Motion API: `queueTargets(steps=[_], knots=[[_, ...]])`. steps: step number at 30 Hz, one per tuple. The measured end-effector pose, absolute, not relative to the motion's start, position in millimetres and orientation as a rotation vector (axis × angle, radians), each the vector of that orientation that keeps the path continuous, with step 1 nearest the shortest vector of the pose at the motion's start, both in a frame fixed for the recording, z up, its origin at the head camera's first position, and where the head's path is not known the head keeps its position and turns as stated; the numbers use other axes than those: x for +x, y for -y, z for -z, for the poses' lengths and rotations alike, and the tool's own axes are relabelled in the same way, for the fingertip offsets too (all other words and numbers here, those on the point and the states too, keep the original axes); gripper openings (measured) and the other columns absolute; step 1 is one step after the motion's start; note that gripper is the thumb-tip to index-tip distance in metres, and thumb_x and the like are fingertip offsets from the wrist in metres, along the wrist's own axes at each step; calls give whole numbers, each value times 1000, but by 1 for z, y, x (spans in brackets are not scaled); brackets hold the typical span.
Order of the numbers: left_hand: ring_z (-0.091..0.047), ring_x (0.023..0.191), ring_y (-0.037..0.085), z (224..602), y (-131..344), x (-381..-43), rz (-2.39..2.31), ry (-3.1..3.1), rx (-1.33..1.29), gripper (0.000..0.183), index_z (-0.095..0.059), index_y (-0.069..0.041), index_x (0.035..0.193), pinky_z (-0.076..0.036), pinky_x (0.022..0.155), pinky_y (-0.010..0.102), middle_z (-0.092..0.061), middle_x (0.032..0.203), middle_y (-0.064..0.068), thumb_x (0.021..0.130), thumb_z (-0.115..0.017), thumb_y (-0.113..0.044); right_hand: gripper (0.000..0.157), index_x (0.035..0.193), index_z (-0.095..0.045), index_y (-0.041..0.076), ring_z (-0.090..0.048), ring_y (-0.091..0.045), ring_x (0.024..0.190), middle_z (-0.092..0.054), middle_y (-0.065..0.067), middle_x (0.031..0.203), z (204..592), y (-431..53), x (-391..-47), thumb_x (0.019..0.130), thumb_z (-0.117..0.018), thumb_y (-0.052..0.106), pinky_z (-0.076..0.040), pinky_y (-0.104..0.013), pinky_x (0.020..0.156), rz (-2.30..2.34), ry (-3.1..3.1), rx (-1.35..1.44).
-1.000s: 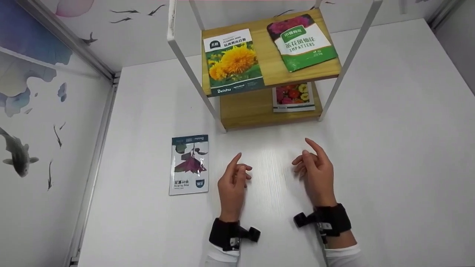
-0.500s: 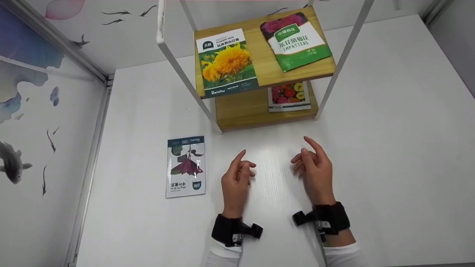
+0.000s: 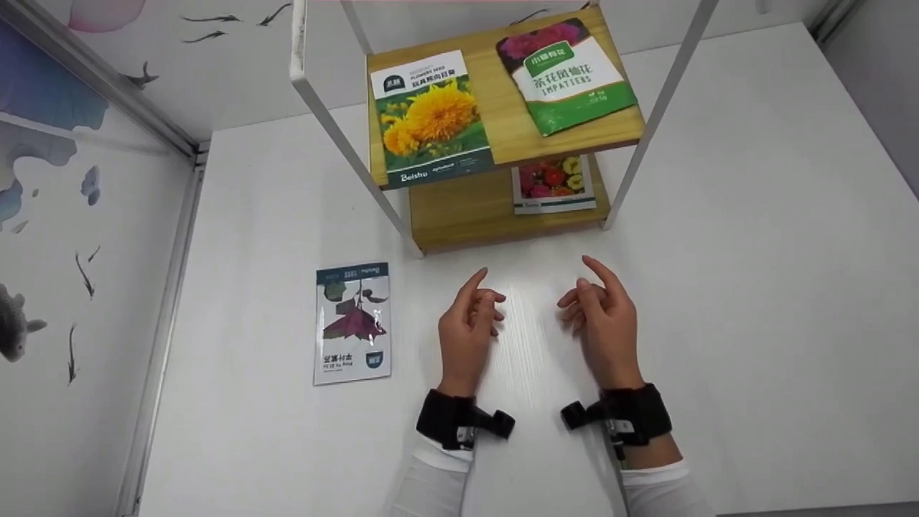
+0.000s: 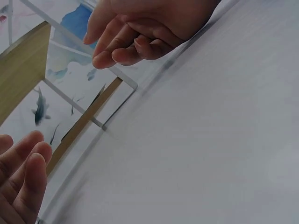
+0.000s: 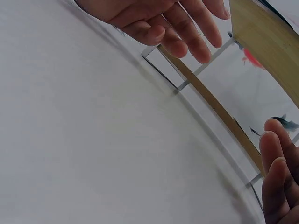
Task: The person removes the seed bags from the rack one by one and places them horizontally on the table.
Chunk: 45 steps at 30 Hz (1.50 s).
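Note:
In the head view my left hand (image 3: 467, 334) hovers over the white table, fingers loosely bent with nothing in them. My right hand (image 3: 609, 323) mirrors it a short gap away, likewise holding nothing, index finger pointing toward the shelf. To the left of my left hand lies a seed packet (image 3: 352, 323) with a purple leaf picture, its print upside down. On the shelf's upper board rest a yellow sunflower seed packet (image 3: 431, 118) at left and a green and white impatiens packet (image 3: 567, 75) at right. A red and yellow flower packet (image 3: 553, 188) lies on the lower board, partly hidden.
A two-tier shelf with wooden boards (image 3: 459, 208) and white metal posts (image 3: 664, 93) stands at the back of the white table (image 3: 754, 301). Painted wall panels (image 3: 136, 237) border the left and back. Black camera straps circle both wrists.
Both hands have moved slightly forward toward the shelf, and the left has come nearer the right. The shelf and packets appear shifted a little left as the head view turns.

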<state>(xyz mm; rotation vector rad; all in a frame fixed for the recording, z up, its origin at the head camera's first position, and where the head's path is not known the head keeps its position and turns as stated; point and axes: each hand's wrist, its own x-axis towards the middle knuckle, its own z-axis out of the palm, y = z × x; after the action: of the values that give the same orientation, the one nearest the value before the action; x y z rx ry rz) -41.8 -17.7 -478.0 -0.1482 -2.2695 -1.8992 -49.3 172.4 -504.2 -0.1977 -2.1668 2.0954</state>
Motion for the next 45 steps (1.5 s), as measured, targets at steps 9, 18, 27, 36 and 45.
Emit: queueTargets(steps=[9,18,27,36,45], knots=[[-58,65,29,481,6,-59,1967,2230,-179,37,-45,-9,130,-49,53,37,-62,91,14,94,-46,-19,46,132,-43,21,-55,-31,59,-61,-18,78,507,-178,-70,90,-49,39,-45,-34,46,-2129,2117,-225],[-59,64,25,490,2,-74,1971,2241,-174,39,-44,-10,131,-49,53,35,-63,93,7,94,-46,-22,47,131,-44,20,-55,-31,59,-61,-19,79,506,-178,-88,89,-51,38,-45,-34,45,-2146,2076,-224],[-62,65,24,491,-3,-82,2026,2235,-130,45,-41,-9,134,-50,50,35,-64,94,9,93,-46,-28,46,131,-43,23,-55,-32,59,-61,-18,80,505,-177,-96,89,-49,41,-44,-35,44,-2138,2087,-245],[-61,70,27,477,-16,-90,2047,2241,-126,47,-36,-4,135,-49,53,39,-63,95,10,94,-47,-23,46,133,-41,25,-56,-30,60,-62,-17,81,505,-180,-102,89,-50,39,-44,-33,43,-2128,2103,-236],[-60,70,28,478,-21,-102,2056,2262,-56,53,-29,3,136,-49,55,40,-63,98,10,94,-47,-25,48,136,-33,32,-57,-32,64,-63,-15,86,504,-179,-104,90,-49,37,-46,-36,48,-2139,2145,-234]])
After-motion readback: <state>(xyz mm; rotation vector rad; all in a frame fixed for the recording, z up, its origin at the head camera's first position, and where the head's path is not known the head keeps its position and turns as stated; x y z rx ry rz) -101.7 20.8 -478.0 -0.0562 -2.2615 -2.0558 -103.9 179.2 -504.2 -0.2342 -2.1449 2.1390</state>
